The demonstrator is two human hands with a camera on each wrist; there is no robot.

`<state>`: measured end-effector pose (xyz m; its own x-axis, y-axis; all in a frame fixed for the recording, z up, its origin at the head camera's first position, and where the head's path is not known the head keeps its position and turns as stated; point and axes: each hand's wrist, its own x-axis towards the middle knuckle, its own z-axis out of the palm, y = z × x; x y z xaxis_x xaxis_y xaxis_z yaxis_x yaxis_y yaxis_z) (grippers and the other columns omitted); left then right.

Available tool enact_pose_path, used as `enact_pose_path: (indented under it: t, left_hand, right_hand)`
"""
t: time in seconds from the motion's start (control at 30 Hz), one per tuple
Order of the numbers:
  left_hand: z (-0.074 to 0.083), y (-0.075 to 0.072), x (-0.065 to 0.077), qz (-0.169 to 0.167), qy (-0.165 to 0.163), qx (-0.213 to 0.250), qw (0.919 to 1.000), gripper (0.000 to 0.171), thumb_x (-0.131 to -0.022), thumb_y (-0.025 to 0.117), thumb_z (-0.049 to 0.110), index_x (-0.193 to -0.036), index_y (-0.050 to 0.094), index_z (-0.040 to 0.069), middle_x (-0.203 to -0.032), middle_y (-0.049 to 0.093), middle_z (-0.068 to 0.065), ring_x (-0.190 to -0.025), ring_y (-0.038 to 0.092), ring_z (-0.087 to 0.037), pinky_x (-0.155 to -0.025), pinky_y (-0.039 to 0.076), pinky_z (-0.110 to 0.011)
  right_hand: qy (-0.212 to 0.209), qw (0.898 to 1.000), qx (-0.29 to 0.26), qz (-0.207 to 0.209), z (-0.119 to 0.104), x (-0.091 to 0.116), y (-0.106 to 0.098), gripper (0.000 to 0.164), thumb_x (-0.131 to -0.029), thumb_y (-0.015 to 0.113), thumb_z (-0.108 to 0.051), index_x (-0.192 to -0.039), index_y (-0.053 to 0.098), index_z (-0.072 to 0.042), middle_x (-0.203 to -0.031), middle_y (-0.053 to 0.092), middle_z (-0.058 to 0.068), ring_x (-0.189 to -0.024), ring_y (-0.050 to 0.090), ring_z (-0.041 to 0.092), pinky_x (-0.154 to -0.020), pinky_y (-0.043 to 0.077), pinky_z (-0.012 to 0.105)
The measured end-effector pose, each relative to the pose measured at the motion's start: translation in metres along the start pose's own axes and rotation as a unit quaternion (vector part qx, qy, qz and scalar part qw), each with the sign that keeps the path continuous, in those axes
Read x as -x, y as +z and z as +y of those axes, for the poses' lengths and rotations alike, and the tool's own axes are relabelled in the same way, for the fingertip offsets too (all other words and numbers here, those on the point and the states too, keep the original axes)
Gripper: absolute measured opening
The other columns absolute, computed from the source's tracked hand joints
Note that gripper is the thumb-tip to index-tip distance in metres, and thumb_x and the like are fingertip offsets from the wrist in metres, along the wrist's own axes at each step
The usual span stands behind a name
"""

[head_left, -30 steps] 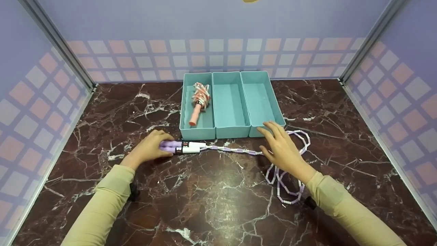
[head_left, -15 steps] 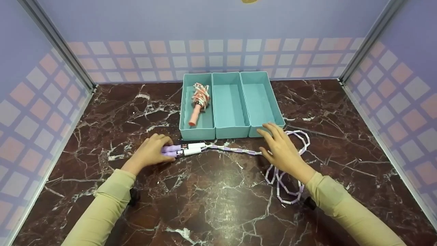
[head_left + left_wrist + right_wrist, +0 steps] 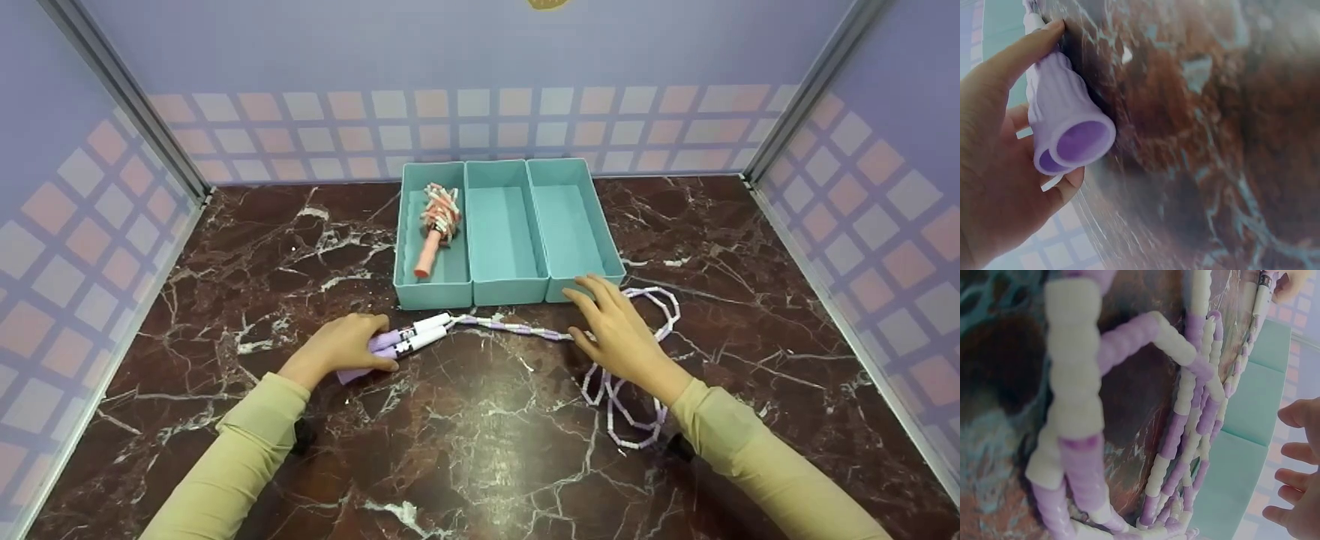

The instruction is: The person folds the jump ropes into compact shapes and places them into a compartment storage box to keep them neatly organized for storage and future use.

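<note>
A jump rope with purple-and-white beads (image 3: 525, 328) lies on the table, its two purple handles (image 3: 388, 346) side by side on the left. My left hand (image 3: 341, 345) grips both handles, thumb on the near side; in the left wrist view their hollow ends (image 3: 1084, 140) face the camera. Over the rope's loops (image 3: 636, 435) hovers my right hand (image 3: 619, 334), fingers spread and slightly bent. The right wrist view shows the right hand (image 3: 1303, 467) holding nothing, apart from the looped beads (image 3: 1174, 433). It partly hides the rope in the head view.
Behind the rope stand three joined teal bins (image 3: 510, 291). In the left bin lies a bundled orange-and-white beaded jump rope (image 3: 441, 214) with a pink-orange handle. Panel walls (image 3: 480, 45) enclose the dark marbled table (image 3: 450, 450) at the back and sides.
My left hand has shifted slightly right and nearer, turning the handles so their white ends point up and right. The right hand has barely moved.
</note>
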<state>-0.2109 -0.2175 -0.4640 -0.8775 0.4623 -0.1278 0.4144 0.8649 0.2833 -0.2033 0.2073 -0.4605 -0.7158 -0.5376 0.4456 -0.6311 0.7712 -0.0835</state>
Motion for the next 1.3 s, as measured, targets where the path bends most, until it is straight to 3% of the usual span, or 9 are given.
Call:
enact_pose_path:
  t: [0.3,0.57,0.83,1.0,1.13,1.2,1.3]
  left_hand:
    - [0.011,0.000,0.001,-0.020,-0.013,0.014,0.9996,0.036,-0.074,0.082,0.041,-0.072,0.059,0.013,-0.066,0.055,0.001,-0.058,0.045,-0.013,-0.052,0.036,-0.028]
    - [0.019,-0.002,0.004,-0.013,-0.017,0.029,0.9993,0.034,-0.072,0.084,0.038,-0.069,0.062,0.013,-0.063,0.055,0.002,-0.056,0.044,-0.012,-0.051,0.035,-0.027]
    - [0.021,0.002,0.010,0.007,-0.015,0.051,0.9986,0.035,-0.077,0.082,0.039,-0.070,0.061,0.012,-0.062,0.052,0.003,-0.054,0.042,-0.011,-0.050,0.033,-0.025]
    - [0.019,0.007,0.014,0.018,0.001,0.098,0.9950,0.032,-0.079,0.081,0.036,-0.073,0.064,0.010,-0.062,0.052,0.004,-0.053,0.042,-0.007,-0.050,0.035,-0.021]
    - [0.022,0.008,0.017,0.015,0.016,0.169,0.9854,0.028,-0.082,0.079,0.034,-0.077,0.066,0.010,-0.063,0.057,0.004,-0.053,0.046,-0.004,-0.050,0.040,-0.018]
    - [0.025,0.008,0.017,0.008,0.018,0.214,0.9767,0.028,-0.085,0.077,0.034,-0.079,0.066,0.009,-0.065,0.061,0.002,-0.053,0.050,-0.002,-0.050,0.044,-0.018]
    - [0.031,0.008,0.018,-0.024,0.013,0.327,0.9447,0.027,-0.089,0.073,0.029,-0.087,0.065,0.003,-0.073,0.071,-0.010,-0.058,0.063,-0.008,-0.056,0.056,-0.024]
  right_hand:
    - [-0.009,1.000,-0.001,-0.007,-0.001,-0.002,0.003,0.055,-0.083,0.076,-0.017,-0.133,0.057,-0.002,-0.139,0.053,0.024,-0.130,0.050,0.043,-0.110,0.042,0.056]
    - [0.007,0.999,-0.025,-0.034,-0.007,-0.006,0.004,0.051,-0.086,0.074,-0.017,-0.132,0.058,-0.004,-0.133,0.058,0.020,-0.124,0.055,0.037,-0.107,0.047,0.050]
    - [0.017,0.997,-0.041,-0.067,-0.010,-0.011,0.013,0.044,-0.087,0.073,-0.019,-0.127,0.061,-0.002,-0.118,0.064,0.015,-0.106,0.062,0.032,-0.092,0.055,0.047]
    - [0.017,0.995,-0.052,-0.081,-0.011,-0.012,0.020,0.042,-0.086,0.075,-0.019,-0.122,0.063,-0.001,-0.108,0.066,0.014,-0.096,0.064,0.033,-0.083,0.057,0.048]
    - [0.018,0.994,-0.061,-0.092,-0.010,-0.011,0.023,0.040,-0.086,0.075,-0.020,-0.119,0.064,0.000,-0.104,0.068,0.015,-0.094,0.066,0.033,-0.082,0.057,0.048]
    - [0.025,0.992,-0.071,-0.103,-0.010,-0.010,0.023,0.038,-0.086,0.075,-0.020,-0.117,0.065,-0.001,-0.103,0.069,0.015,-0.094,0.067,0.033,-0.082,0.057,0.048]
    - [0.031,0.990,-0.076,-0.114,-0.009,-0.008,0.023,0.033,-0.086,0.075,-0.021,-0.113,0.068,-0.002,-0.100,0.069,0.013,-0.094,0.067,0.031,-0.082,0.058,0.047]
